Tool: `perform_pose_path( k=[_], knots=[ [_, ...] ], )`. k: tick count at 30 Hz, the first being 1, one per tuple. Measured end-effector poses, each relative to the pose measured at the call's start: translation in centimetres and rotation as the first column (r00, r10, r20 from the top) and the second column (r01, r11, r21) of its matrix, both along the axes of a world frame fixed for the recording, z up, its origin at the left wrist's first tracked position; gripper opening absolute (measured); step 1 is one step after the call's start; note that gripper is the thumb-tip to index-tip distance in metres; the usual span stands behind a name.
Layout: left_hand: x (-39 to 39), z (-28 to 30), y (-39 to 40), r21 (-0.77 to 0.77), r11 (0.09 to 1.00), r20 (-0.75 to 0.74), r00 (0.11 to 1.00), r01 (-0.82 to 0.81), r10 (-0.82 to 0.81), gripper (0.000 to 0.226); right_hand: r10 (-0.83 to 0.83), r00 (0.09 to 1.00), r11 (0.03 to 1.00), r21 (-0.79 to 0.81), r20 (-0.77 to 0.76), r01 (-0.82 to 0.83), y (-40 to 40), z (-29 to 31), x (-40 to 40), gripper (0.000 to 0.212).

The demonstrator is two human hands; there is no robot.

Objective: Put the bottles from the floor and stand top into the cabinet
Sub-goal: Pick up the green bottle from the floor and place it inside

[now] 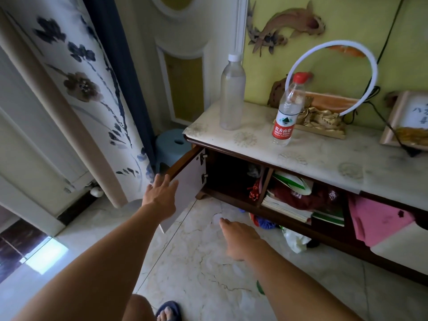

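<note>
From the head camera, your left hand is spread flat with fingers open against the swung-out cabinet door, gripping nothing. Your right hand reaches low over the floor toward the cabinet's open front, fingers loosely extended and empty.

Two bottles stand on the stand top. The tall clear bottle with the white cap is close to the top's left corner and near its front edge. The red-labelled bottle stands further right, also close to the front edge and just in front of the gold ornament. You cannot make out a bottle on the floor for certain; only a pale shape lies just ahead of your right fingertips.

The risks look like these. If the door swings back under your flat palm, it could close on your right arm. The left compartment looks dark and fairly open, but red cloth and stacked papers crowd the divider, so a bottle pushed in carelessly may tip. Both bottles look light and nearly empty, and a brush from your arm could knock them off the front edge. The black cable trails across the right side of the top.
</note>
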State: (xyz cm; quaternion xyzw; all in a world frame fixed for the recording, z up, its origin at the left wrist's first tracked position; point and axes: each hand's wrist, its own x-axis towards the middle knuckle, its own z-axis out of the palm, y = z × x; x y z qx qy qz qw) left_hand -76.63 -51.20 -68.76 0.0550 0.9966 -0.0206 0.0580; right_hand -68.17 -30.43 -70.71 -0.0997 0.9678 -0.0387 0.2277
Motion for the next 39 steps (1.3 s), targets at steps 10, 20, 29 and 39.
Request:
perform_pose_path(
  k=[10,20,29,39],
  knots=[
    [6.5,0.7,6.5,0.426,0.903,0.121,0.986,0.053,-0.115,0.045,-0.187,0.982,0.979,-0.086,-0.001,0.186,5.7,2.7,5.1,0.069],
    [12.5,-6.6,13.7,0.382,0.919,0.518,0.846,-0.100,-0.124,0.067,-0.364,0.923,0.921,-0.099,0.125,0.377,12.6,-1.1,10.2,0.057],
    [13.4,-16.9,19.1,0.508,0.759,0.665,0.746,-0.407,-0.045,0.099,-0.384,0.917,0.909,-0.126,0.113,0.396,14.2,-7.8,6.9,0.067],
    [12.2,-26.3,23.4,0.638,0.579,0.660,0.748,-0.508,-0.071,0.114,-0.369,0.922,0.924,-0.056,0.117,0.377,13.4,-12.5,2.5,0.040]
  ],
)
